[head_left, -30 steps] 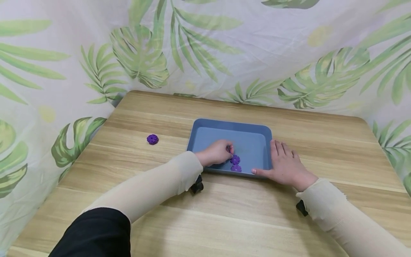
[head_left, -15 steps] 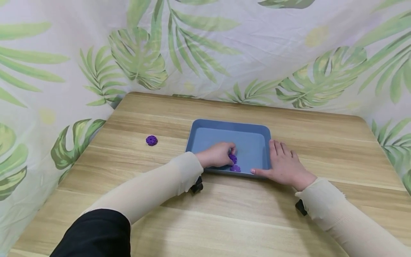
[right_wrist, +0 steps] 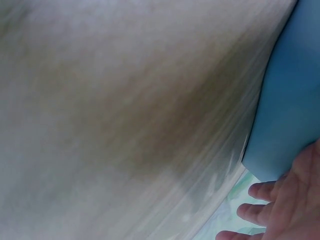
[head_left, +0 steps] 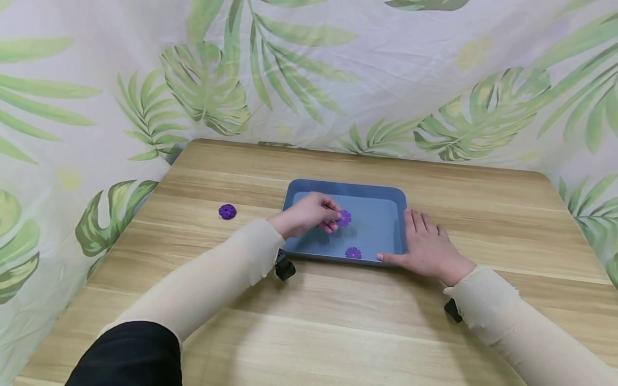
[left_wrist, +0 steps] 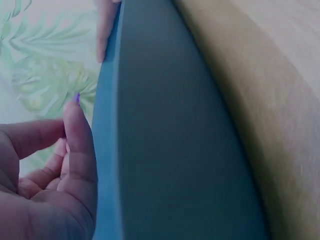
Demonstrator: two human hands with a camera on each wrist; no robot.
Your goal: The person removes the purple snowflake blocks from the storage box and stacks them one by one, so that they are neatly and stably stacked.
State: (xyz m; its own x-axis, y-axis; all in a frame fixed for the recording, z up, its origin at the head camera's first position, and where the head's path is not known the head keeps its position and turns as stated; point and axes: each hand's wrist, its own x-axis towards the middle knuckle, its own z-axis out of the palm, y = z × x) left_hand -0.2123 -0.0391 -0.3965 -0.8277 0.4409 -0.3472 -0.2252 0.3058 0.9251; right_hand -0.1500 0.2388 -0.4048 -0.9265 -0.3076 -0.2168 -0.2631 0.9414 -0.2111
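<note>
My left hand (head_left: 311, 214) pinches a purple snowflake disc (head_left: 344, 218) between thumb and finger, above the blue tray (head_left: 376, 225). In the left wrist view only a thin purple edge of that disc (left_wrist: 77, 98) shows past the fingertips. A second purple snowflake disc (head_left: 353, 252) is by the tray's near wall. My right hand (head_left: 429, 246) rests at the tray's near right corner, its fingers straight along the right side and its thumb on the near rim. The right wrist view shows these fingers (right_wrist: 260, 212) beside the tray's outer wall (right_wrist: 285, 100).
More purple notched pieces (head_left: 227, 211), seemingly clumped or stacked, lie left of the tray on the wooden table (head_left: 309, 321). A leaf-printed cloth (head_left: 309, 64) hangs behind the table and down its left side.
My left hand has picked a purple disc up from beside the other one, raising it and carrying it back and slightly left. My right hand stays in place.
</note>
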